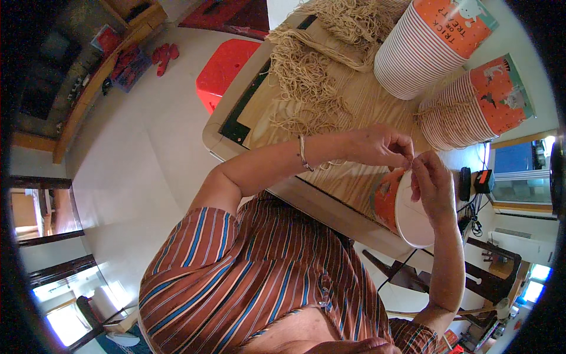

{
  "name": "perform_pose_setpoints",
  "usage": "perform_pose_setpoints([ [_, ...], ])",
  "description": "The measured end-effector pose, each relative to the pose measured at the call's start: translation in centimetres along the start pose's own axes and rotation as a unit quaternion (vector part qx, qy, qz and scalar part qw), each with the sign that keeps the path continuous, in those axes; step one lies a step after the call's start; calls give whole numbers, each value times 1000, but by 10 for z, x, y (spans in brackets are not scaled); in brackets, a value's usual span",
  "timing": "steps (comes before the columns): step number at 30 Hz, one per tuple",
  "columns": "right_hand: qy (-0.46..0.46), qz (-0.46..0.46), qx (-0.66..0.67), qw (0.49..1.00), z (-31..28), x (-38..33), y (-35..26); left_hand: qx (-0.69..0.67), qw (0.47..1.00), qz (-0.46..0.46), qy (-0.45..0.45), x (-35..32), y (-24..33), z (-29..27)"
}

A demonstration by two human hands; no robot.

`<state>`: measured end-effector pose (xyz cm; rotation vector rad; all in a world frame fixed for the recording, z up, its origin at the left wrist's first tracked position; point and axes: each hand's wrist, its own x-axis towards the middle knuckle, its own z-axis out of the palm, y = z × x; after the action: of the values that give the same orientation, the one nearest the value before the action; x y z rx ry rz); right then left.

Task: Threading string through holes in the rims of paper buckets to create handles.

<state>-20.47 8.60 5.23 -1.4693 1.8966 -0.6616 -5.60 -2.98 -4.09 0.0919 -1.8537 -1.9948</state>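
Note:
An orange printed paper bucket [386,200] lies tipped on its side at the table's near right edge, its white inside [413,221] facing right. Above its upper rim my two hands meet, fingertips nearly touching. My left hand [383,147], with a bracelet on its wrist, is closed in a pinch. My right hand [433,183] reaches across the bucket's mouth, its fingers also pinched. Whatever sits between the fingertips is too small to make out. Beyond my left arm lies a loose heap of tan twine cords [309,74].
Two nested stacks of paper buckets, one larger [418,56] and one with twine draped over it [457,118], lie at the back right. More twine [359,23] is piled at the far edge. A red stool [227,71] stands left of the wooden table [265,133]. Black cables [471,215] hang at right.

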Motion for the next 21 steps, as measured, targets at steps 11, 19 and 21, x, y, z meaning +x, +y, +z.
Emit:
perform_pose_setpoints([
  [11,0,76,173,982,2,-4,-2,20,1000,10,1,1,-3,2],
  [19,4,66,172,983,0,-10,2,38,999,27,5,-6,-4,-1],
  [21,14,64,184,981,0,-13,2,43,999,22,4,-7,-3,-2],
])
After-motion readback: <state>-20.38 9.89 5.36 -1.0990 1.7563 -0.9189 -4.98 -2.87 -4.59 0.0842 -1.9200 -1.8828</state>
